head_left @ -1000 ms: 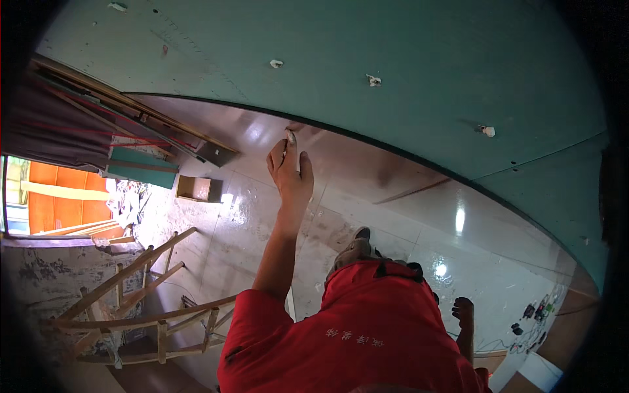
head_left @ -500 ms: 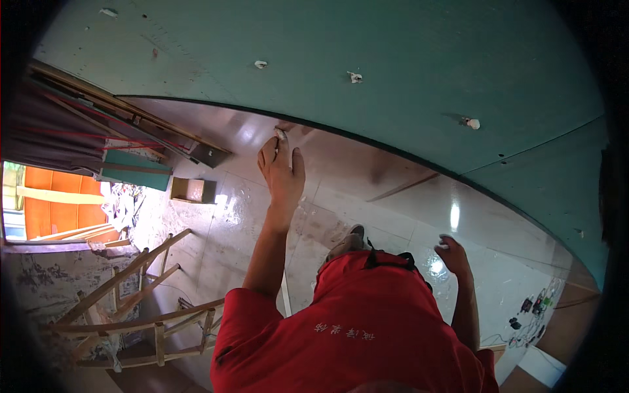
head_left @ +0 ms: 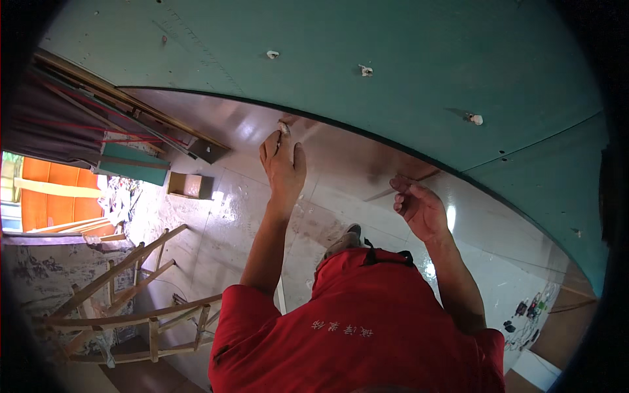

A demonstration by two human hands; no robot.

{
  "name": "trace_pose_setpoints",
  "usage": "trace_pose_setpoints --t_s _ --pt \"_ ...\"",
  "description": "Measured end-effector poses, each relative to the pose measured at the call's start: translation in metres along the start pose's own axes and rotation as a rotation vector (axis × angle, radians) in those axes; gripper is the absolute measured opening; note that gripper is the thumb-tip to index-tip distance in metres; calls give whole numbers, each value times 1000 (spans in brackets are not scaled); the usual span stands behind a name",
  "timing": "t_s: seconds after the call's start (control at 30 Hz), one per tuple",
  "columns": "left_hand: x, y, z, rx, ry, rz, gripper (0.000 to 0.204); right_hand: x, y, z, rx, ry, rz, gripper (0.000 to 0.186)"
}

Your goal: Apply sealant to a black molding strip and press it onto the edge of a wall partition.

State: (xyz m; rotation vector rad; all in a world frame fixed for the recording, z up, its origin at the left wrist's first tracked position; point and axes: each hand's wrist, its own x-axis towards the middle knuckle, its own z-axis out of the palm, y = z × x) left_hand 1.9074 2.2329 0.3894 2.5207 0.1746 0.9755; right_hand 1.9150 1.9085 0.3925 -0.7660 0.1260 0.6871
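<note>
Below the dark lower edge of a large green board (head_left: 426,59), my left hand (head_left: 284,171) is raised, its fingers bent together with a whitish smear at the tips. Whatever small thing it may hold, I cannot make out. To its right, my right hand (head_left: 422,211) is raised with the palm partly showing, fingers loosely bent and apart, and nothing visible in them. Rough white lumps stick out of the board: one lump (head_left: 272,55) above my left hand, a second lump (head_left: 366,71) further right, and a third lump (head_left: 476,119) at the right.
Wooden ladder-like frames (head_left: 124,318) stand at the lower left. An open box (head_left: 185,185) sits on the glossy tiled floor (head_left: 249,196). Long strips (head_left: 124,108) lean at the upper left by a dark curtain (head_left: 49,128). Cables and small tools (head_left: 527,314) lie at the lower right.
My right hand has risen and moved left, from low beside my body to near the board's edge. My left hand has hardly moved. The view has shifted slightly.
</note>
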Motion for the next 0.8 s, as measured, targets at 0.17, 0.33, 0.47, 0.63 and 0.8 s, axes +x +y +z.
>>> trace_pose_setpoints --t_s 0.17,0.33,0.47,0.63,0.8 --pt "0 2 2 -75 41 6 54 4 -9 9 255 41 22 31" --pt "0 -7 3 -152 111 -30 48 7 -9 9 333 16 -19 32" --pt "6 -34 -2 -159 248 -33 47 7 -10 16 330 -31 1 38" --pt "18 -31 -4 -212 235 -221 55 5 -10 12 307 -9 -12 41" --pt "17 -11 58 -449 195 -182 56 -26 -14 -18 391 143 -127 43"
